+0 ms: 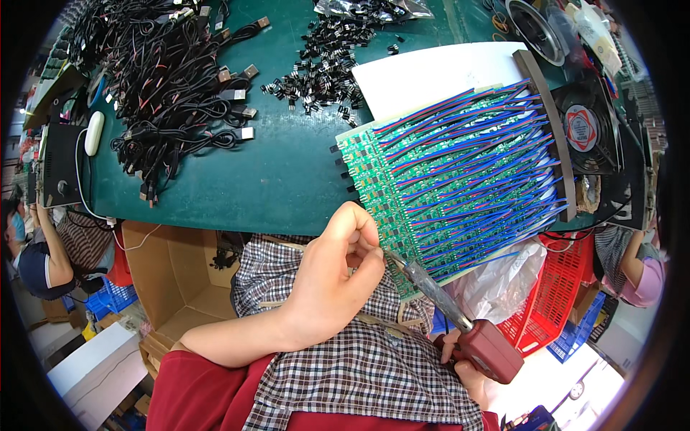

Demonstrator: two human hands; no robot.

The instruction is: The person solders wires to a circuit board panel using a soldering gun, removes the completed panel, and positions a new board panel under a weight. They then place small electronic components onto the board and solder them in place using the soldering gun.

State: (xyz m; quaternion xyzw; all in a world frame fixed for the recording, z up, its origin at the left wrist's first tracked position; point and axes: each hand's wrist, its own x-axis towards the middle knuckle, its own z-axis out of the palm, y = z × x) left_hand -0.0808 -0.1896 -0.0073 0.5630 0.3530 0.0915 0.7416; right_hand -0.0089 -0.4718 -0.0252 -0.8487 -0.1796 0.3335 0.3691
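Note:
A large green circuit board panel (371,178) lies at a slant over the table's near edge. Rows of blue, red and black wires (471,169) run across it, and several small black connectors (341,162) stick out along its left edge. Thumb and fingers of my left hand (323,284) are pinched together at the panel's lower left edge; whatever is between them is hidden. My right hand (471,381) grips a dark red soldering gun (494,352), partly hidden behind its housing. The gun's metal barrel points up and left, its tip close to my left fingertips.
Black USB cables (172,93) are heaped at the table's far left. Small black connectors (323,68) are piled at the back. A dark bar (550,129) lies along the panel's right side, near a fan (582,129). Below are a cardboard box (180,280) and a red basket (550,298). People sit at both sides.

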